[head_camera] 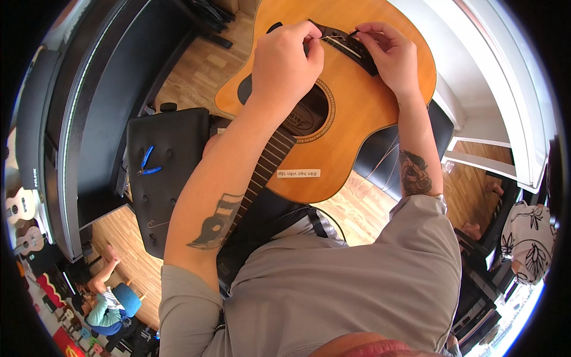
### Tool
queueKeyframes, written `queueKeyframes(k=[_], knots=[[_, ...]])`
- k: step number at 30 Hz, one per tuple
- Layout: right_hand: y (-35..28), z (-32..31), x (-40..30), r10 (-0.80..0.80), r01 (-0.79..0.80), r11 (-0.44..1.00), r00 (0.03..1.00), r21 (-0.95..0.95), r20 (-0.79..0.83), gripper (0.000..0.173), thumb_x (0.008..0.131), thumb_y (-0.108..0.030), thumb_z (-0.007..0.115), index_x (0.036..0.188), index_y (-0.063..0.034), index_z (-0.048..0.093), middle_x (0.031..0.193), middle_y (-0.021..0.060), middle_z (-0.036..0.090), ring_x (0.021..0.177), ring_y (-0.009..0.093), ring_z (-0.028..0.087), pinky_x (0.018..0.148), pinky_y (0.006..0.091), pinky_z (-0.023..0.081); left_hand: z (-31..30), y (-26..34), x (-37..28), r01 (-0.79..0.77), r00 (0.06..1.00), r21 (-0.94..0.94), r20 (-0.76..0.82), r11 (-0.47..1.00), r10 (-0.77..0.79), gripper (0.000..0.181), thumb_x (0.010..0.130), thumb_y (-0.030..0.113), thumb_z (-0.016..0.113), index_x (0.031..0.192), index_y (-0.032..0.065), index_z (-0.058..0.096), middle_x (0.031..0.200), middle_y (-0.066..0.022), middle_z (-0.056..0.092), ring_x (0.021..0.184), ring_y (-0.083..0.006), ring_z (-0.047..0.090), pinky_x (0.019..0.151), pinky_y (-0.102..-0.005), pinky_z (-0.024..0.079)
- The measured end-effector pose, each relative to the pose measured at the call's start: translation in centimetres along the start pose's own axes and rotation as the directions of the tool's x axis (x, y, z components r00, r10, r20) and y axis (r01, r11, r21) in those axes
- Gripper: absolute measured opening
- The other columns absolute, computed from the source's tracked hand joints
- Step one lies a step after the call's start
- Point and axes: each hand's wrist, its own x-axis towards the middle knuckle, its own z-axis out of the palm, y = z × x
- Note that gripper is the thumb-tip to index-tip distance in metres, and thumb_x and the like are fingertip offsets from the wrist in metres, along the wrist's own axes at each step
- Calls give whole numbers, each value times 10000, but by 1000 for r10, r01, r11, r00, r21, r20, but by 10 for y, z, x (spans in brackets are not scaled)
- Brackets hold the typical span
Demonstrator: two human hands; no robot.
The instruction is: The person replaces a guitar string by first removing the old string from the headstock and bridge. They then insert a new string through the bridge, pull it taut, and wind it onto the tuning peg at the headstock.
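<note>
An acoustic guitar (379, 107) with a natural wood top lies across my lap, its neck running down under my left forearm. My left hand (287, 62) pinches a thin guitar string (328, 37) over the dark bridge (366, 62). Between the fingertips of my right hand (390, 56) is a small dark bridge pin (353, 33), close to the row of pin holes. A black object (274, 27) shows partly behind my left hand; what it is stays hidden. The sound hole (319, 105) lies below my left wrist, and the fretboard (272, 154) shows no strings.
On a black tufted bench (178, 134) at left lie blue-handled cutting pliers (148, 161) and a curled string piece (158, 224). Loose strings (379, 163) hang by the guitar's right side. Keyboard instruments flank me. A seated person (105, 312) is at lower left, another (528, 241) at right.
</note>
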Motion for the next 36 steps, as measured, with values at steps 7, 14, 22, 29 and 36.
queueKeyframes(k=[7, 14, 22, 29, 36], knots=[[0, 1, 1, -67, 70, 996, 997, -63, 35, 127, 954, -1, 728, 1077, 26, 746, 1019, 87, 788, 985, 181, 778, 881, 289, 612, 0, -2, 3, 16, 999, 48, 33, 999, -18, 116, 868, 99, 752, 974, 70, 790, 889, -87, 796, 586, -187, 688, 622, -312, 545], [4, 2, 1, -81, 83, 996, 995, -23, 57, 128, 959, -12, 724, 1081, 16, 753, 1006, 80, 792, 943, 171, 774, 869, 285, 609, 0, -1, 1, 21, 998, 46, 54, 999, -23, 123, 874, 96, 751, 987, 70, 789, 906, -79, 802, 580, -195, 682, 631, -313, 550], [0, 5, 1, -73, 88, 989, 990, -120, 122, 124, 957, -52, 732, 1065, -23, 786, 975, 78, 797, 874, 174, 761, 809, 293, 599, 2, 0, -2, 13, 998, 20, 57, 1000, -14, 115, 882, 103, 753, 986, 65, 784, 913, -79, 803, 599, -204, 687, 635, -321, 552], [4, 3, 2, -199, 233, 950, 964, -205, 174, 145, 948, -20, 699, 1056, -36, 796, 1053, 80, 776, 862, 226, 736, 790, 316, 583, -13, 12, -13, 53, 995, 15, 80, 998, -54, 118, 897, 105, 744, 997, 54, 781, 910, -100, 797, 614, -205, 700, 634, -323, 553], [-2, 4, -2, -203, 247, 936, 961, -250, 190, 153, 958, -24, 678, 1067, -31, 785, 1056, 76, 746, 848, 228, 720, 787, 329, 577, -71, 36, -66, 182, 965, 20, 188, 983, -182, 140, 918, 86, 731, 1041, 36, 776, 903, -106, 790, 629, -179, 707, 625, -302, 539]])
